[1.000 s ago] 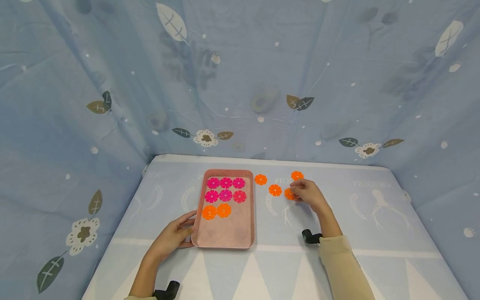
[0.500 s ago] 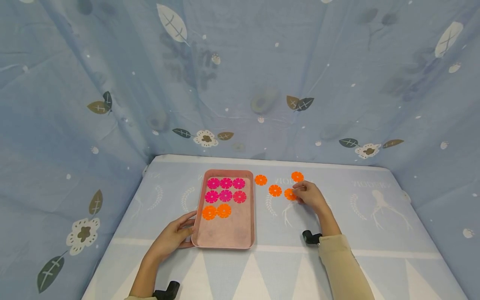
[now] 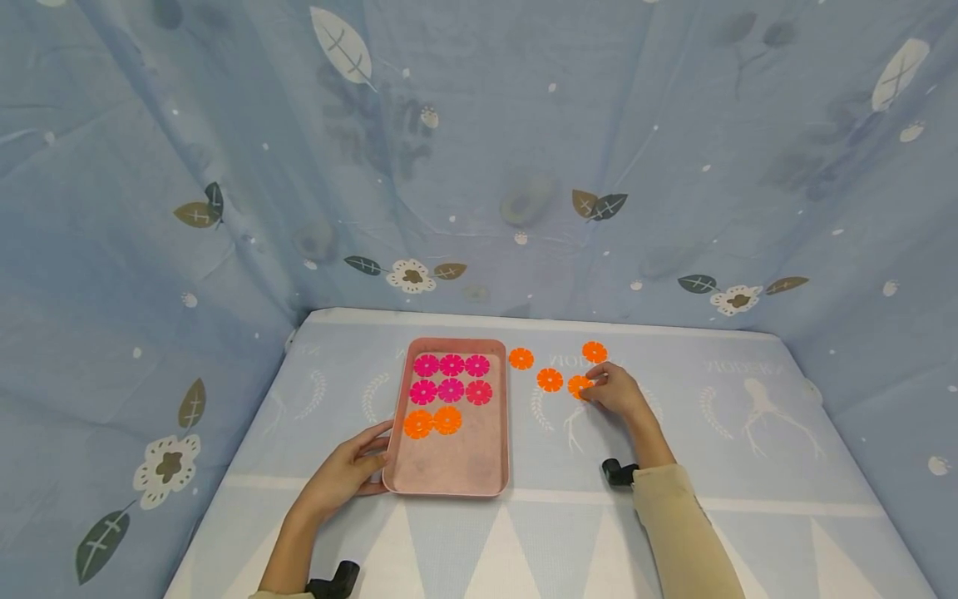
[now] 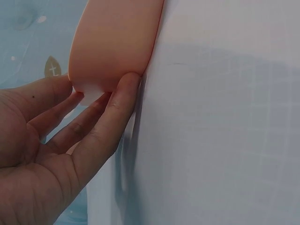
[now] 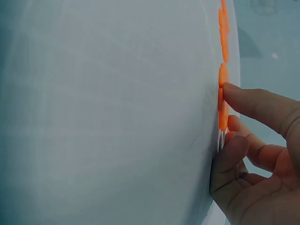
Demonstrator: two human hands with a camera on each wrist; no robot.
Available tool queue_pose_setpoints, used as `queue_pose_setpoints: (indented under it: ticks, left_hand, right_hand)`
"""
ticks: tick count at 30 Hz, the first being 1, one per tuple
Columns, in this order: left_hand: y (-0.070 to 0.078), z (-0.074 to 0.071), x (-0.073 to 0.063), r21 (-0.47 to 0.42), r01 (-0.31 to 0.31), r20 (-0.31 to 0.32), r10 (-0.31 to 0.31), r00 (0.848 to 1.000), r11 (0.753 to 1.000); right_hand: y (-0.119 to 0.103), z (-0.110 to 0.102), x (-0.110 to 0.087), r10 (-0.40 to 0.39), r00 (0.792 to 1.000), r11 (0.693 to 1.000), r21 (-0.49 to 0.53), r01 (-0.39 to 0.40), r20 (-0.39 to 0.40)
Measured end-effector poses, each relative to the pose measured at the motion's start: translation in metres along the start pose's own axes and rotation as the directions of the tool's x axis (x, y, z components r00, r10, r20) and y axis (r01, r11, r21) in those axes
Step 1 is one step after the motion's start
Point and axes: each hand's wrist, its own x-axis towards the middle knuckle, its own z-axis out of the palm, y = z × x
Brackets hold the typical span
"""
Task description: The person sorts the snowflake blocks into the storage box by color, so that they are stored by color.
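In the head view, a pink tray (image 3: 449, 466) holds two rows of pink notched plastic discs (image 3: 451, 390) and two orange notched discs (image 3: 447, 420) below them. My left hand (image 3: 343, 474) holds the tray's left side; in the left wrist view its fingers (image 4: 101, 133) span the outer wall from rim to base. Right of the tray, my right hand (image 3: 618, 391) pinches an orange notched disc (image 3: 577, 386) at table level. Its thumb and fingers (image 5: 232, 152) lie at the disc's edges in the right wrist view, and part of the disc is covered.
Three other orange discs lie loose on the table (image 3: 674, 532): one beside the tray's rim (image 3: 506, 416), one in the middle and one (image 3: 595, 352) just beyond my right hand. A patterned blue curtain (image 3: 479, 166) rises behind the table.
My right hand has shifted slightly left, and its thumb and fingers have come onto the orange disc. The left hand, the tray and the other discs stay where they were.
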Motion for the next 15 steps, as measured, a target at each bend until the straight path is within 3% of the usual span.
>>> queue_pose_setpoints:
  ticks: [15]
  left_hand:
    - [-0.0035,-0.0003,0.0017,0.009,0.011,-0.020,-0.011,1.000,1.000]
  right_hand:
    - [-0.0007,-0.0033,0.0013,0.042,0.999,0.986,0.162,-0.045,0.022]
